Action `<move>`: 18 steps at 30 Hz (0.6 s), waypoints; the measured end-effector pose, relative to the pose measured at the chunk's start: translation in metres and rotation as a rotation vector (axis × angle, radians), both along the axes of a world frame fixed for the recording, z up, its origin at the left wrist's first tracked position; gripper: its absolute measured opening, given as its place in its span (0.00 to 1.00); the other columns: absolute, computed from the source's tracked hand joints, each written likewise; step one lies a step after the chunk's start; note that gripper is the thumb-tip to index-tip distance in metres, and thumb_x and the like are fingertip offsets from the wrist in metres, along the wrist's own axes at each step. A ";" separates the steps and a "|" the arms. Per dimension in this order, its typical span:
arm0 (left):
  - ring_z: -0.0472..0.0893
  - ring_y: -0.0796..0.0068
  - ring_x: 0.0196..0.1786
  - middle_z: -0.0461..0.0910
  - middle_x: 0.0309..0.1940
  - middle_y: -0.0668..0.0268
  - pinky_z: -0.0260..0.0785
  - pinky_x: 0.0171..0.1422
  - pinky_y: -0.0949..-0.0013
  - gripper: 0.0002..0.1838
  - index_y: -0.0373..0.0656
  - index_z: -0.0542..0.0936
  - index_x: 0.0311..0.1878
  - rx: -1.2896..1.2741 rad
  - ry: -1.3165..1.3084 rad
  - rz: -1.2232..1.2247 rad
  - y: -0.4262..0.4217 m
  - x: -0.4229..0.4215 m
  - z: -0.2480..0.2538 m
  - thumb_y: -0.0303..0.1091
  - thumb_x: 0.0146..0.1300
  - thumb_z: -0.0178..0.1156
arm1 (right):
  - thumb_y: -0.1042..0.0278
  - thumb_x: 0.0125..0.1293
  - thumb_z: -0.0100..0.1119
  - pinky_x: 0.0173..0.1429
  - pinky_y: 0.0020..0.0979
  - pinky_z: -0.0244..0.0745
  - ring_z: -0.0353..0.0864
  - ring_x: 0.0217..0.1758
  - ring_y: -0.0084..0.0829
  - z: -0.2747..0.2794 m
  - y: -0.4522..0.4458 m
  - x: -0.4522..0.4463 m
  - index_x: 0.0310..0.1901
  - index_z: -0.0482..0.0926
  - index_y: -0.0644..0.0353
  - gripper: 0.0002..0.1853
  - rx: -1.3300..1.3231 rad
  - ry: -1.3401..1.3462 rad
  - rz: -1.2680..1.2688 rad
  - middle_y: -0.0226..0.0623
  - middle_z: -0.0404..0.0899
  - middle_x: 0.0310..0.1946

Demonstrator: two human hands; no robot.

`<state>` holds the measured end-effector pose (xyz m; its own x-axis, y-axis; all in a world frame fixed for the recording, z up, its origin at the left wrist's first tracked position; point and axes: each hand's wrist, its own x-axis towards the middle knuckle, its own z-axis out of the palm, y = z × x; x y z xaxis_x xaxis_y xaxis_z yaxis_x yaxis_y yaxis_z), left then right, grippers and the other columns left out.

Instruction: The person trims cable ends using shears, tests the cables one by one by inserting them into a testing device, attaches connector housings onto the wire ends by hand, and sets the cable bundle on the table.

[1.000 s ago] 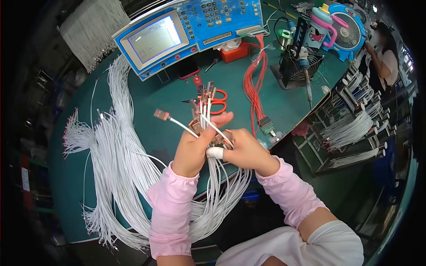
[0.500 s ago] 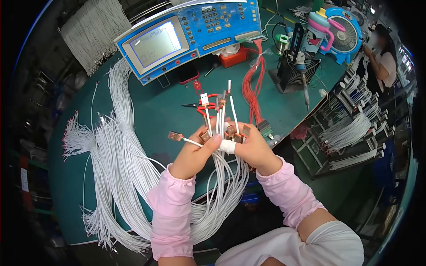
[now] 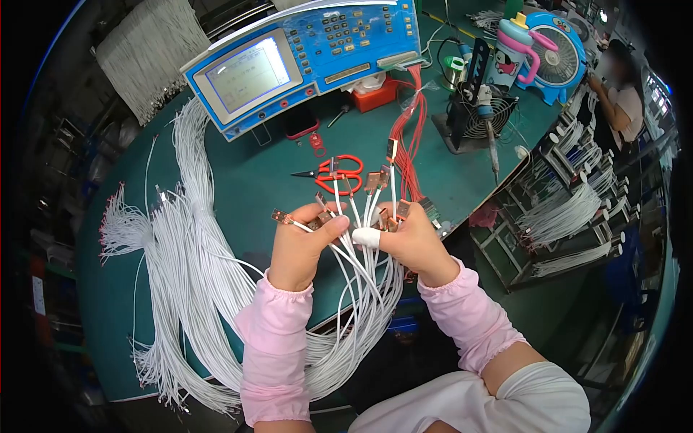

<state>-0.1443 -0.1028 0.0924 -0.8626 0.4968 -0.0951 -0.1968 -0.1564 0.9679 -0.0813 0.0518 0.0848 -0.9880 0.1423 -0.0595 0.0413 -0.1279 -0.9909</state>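
Both hands grip white USB cables (image 3: 354, 289) near their plug ends, above the green table's front edge. My left hand (image 3: 307, 238) is closed around a few of them, its thumb pressed over the cables, with a copper-coloured USB plug (image 3: 281, 216) sticking out to the left. White tape or a bandage wraps the thumb of my right hand (image 3: 419, 242), which is closed on more cables. Several plugs (image 3: 373, 180) fan upward between the hands. The cable tails hang down below the hands and curve left. Red-handled scissors (image 3: 339, 175) lie just beyond the plugs.
Large bundles of white cable (image 3: 195, 252) cover the table's left side. A blue tester (image 3: 303, 65) stands at the back, with red wires (image 3: 411, 144) running to a small circuit board (image 3: 431, 211). To the right are a soldering iron (image 3: 492, 141), a cup (image 3: 509, 58), a fan (image 3: 556, 58) and another person (image 3: 621, 101).
My hands have drawn apart, the left one shifting left with its cables. The plugs between them are more spread out, and the scissors show more fully.
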 end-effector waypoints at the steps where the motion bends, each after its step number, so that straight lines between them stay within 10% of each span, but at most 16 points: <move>1: 0.75 0.81 0.27 0.77 0.25 0.66 0.66 0.34 0.80 0.14 0.31 0.75 0.41 0.005 0.011 0.012 0.001 0.001 0.001 0.26 0.51 0.61 | 0.67 0.46 0.67 0.22 0.18 0.52 0.57 0.19 0.12 -0.004 0.000 -0.001 0.19 0.67 0.59 0.15 -0.002 0.000 0.002 0.19 0.63 0.15; 5: 0.78 0.77 0.30 0.78 0.28 0.60 0.69 0.36 0.78 0.15 0.30 0.73 0.42 0.007 0.030 -0.002 0.003 0.005 0.007 0.25 0.51 0.60 | 0.68 0.45 0.68 0.23 0.17 0.53 0.58 0.19 0.12 -0.005 0.001 0.000 0.21 0.67 0.59 0.15 -0.107 0.021 -0.011 0.19 0.63 0.16; 7: 0.78 0.76 0.30 0.78 0.28 0.61 0.70 0.36 0.78 0.15 0.30 0.72 0.43 -0.017 0.052 -0.003 0.004 0.005 0.006 0.24 0.51 0.59 | 0.76 0.48 0.64 0.34 0.20 0.69 0.74 0.29 0.17 -0.007 0.002 0.002 0.33 0.75 0.64 0.10 0.025 -0.049 0.004 0.30 0.77 0.27; 18: 0.74 0.84 0.27 0.77 0.25 0.68 0.65 0.32 0.81 0.14 0.32 0.74 0.43 -0.044 0.097 -0.095 0.006 0.007 0.005 0.25 0.51 0.60 | 0.76 0.44 0.67 0.35 0.20 0.68 0.73 0.30 0.17 -0.007 -0.005 0.014 0.34 0.73 0.62 0.14 -0.064 0.009 0.057 0.26 0.75 0.26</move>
<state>-0.1378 -0.0964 0.0974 -0.8179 0.5742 -0.0373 -0.1140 -0.0982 0.9886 -0.0677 0.0467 0.0776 -0.9950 0.0815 -0.0575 0.0413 -0.1885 -0.9812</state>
